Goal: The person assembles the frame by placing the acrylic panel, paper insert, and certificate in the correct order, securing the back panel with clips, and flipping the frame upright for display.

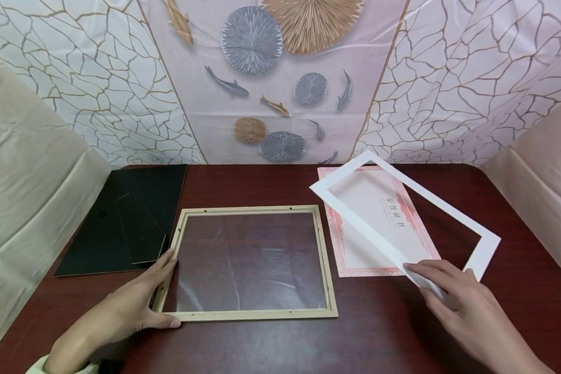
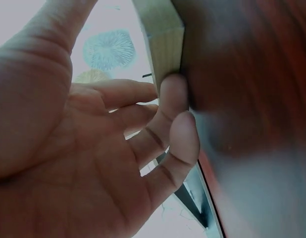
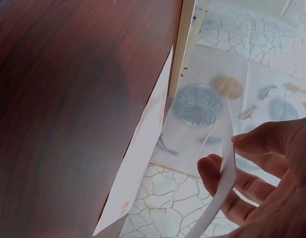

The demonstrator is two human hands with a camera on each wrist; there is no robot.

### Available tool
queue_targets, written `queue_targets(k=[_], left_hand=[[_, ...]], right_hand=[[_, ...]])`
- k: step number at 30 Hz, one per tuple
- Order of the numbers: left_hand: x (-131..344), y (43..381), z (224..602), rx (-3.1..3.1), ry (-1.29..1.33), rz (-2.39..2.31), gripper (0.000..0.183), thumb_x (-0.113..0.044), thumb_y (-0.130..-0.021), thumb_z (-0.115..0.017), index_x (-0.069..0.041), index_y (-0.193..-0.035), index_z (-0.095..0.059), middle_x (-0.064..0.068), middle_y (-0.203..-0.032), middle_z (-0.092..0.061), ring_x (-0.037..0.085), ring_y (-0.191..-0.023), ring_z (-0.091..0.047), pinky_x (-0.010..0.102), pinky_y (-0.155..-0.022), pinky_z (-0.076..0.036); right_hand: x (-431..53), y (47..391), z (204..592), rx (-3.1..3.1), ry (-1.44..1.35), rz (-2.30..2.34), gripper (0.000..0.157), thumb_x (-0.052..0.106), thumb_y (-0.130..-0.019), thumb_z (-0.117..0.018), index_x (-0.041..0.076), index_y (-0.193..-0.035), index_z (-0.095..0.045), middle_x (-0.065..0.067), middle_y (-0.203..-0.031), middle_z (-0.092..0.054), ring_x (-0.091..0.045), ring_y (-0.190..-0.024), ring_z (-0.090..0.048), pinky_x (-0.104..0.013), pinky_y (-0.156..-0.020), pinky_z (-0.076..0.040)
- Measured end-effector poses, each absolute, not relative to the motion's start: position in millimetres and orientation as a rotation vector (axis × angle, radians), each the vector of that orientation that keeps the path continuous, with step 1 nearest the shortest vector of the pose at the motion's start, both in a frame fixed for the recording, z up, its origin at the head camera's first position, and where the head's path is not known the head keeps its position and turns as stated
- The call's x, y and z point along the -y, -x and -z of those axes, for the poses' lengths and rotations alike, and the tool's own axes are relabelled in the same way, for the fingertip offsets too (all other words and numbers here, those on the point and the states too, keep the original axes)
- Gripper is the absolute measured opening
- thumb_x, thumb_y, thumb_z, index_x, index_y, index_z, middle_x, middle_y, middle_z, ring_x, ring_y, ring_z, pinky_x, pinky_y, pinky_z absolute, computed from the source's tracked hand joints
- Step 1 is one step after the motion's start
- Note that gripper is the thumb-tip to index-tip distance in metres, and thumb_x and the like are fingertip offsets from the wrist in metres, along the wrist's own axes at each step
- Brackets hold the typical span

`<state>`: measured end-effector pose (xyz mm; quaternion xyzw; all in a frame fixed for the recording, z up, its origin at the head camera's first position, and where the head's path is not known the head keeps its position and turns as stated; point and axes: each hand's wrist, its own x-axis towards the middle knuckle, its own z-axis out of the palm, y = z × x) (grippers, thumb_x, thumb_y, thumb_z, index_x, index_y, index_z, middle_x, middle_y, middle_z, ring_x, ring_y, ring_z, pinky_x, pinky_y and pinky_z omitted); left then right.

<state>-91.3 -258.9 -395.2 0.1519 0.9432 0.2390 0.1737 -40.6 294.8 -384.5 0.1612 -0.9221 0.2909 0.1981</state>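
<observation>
My left hand [image 1: 142, 293] rests at the pale frame [image 1: 257, 315], thumb spread apart from the fingers at its near left corner; my right hand [image 1: 465, 301] clamps the white mat [image 1: 364, 230] between thumb and fingers, raised over 1 pink-bordered certificate [image 1: 392, 223]; the frame lies on the table [image 1: 280, 348], right of the black board [image 1: 98, 244].

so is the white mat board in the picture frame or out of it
Out: the right hand pinches the white mat board partly over the pink-bordered certificate, to the right of the picture frame.
</observation>
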Motion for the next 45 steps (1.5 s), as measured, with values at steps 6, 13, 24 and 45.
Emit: queue_targets(k=[6,13,24,45], left_hand=[[255.3,91.3,396.0,-2.695,-0.429,-0.690,0.122,-0.064,-0.077,-0.084,-0.001,-0.164,-0.027,0.017,-0.176,-0.012,0.044,-0.153,-0.036,0.058,-0.107,-0.047],[248.3,93.5,397.8,-2.716,-0.395,-0.734,0.118,-0.055,-0.080,-0.086,0.001,-0.164,-0.026,0.022,-0.175,-0.014,0.050,-0.150,-0.037,0.061,-0.106,-0.047],[241.0,101.1,393.7,-2.781,-0.369,-0.654,0.108,-0.043,-0.081,-0.090,0.009,-0.158,-0.035,0.030,-0.167,-0.029,0.049,-0.141,-0.051,0.061,-0.104,-0.050],[238.5,116.7,386.8,-2.788,-0.378,-0.581,0.104,-0.042,-0.082,-0.089,0.010,-0.156,-0.038,0.033,-0.165,-0.033,0.053,-0.144,-0.045,0.067,-0.108,-0.045]], right_hand=[[-286.7,43.0,385.5,2.583,-0.510,-0.799,0.061,-0.018,-0.076,-0.074,0.017,-0.126,-0.075,0.002,-0.127,-0.067,0.023,-0.125,-0.041,-0.088,-0.108,-0.018],[-273.1,47.6,385.9,2.587,-0.606,-0.699,0.062,-0.013,-0.074,-0.080,0.022,-0.124,-0.076,-0.002,-0.124,-0.070,0.006,-0.122,-0.054,-0.082,-0.112,-0.026],[-235.3,68.0,383.4,2.586,-0.864,-0.668,0.060,-0.013,-0.074,-0.082,0.022,-0.123,-0.076,0.002,-0.122,-0.071,-0.021,-0.112,-0.066,-0.084,-0.103,-0.032],[-180.6,94.2,381.2,2.619,-1.199,-0.594,0.052,-0.010,-0.082,-0.078,0.022,-0.122,-0.077,0.007,-0.121,-0.073,-0.014,-0.111,-0.068,-0.081,-0.103,-0.039]])
